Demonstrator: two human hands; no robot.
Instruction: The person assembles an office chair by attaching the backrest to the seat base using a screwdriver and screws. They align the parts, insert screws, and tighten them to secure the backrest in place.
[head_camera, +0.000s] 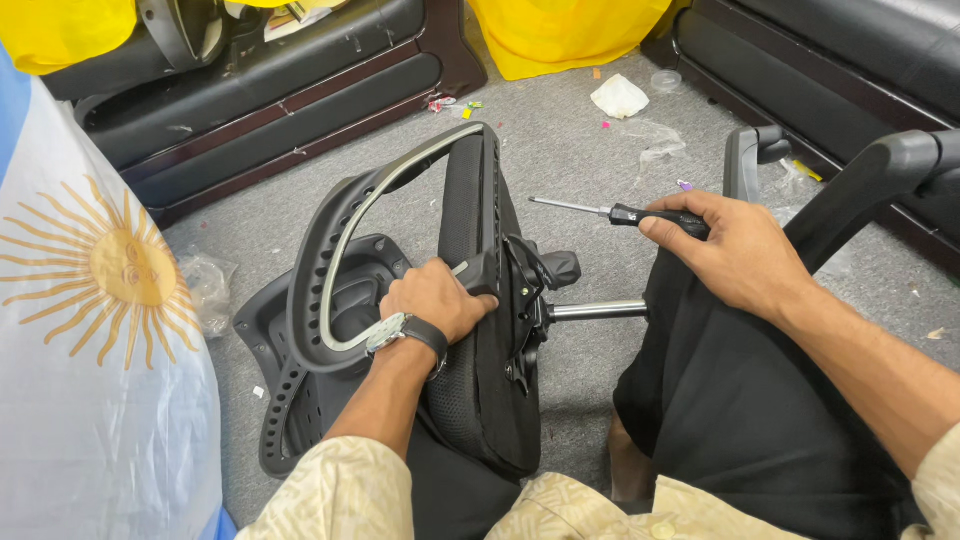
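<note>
My left hand (437, 298), with a wristwatch on the wrist, grips the edge of a black office chair seat (487, 330) that stands on its side between my legs. The chair's curved black backrest frame (330, 260) arcs off to the left of the seat. A chrome gas cylinder (597, 310) sticks out to the right from the mechanism under the seat. My right hand (722, 250) holds a black-handled screwdriver (640, 215), its metal shaft pointing left above the cylinder, apart from the chair.
A black armrest (870, 180) rises at the right. Dark sofas (300, 90) line the back and right. A white cloth with a yellow sun (110, 300) fills the left. Yellow bags (560, 35), plastic wrap and paper scraps lie on the grey carpet (580, 160).
</note>
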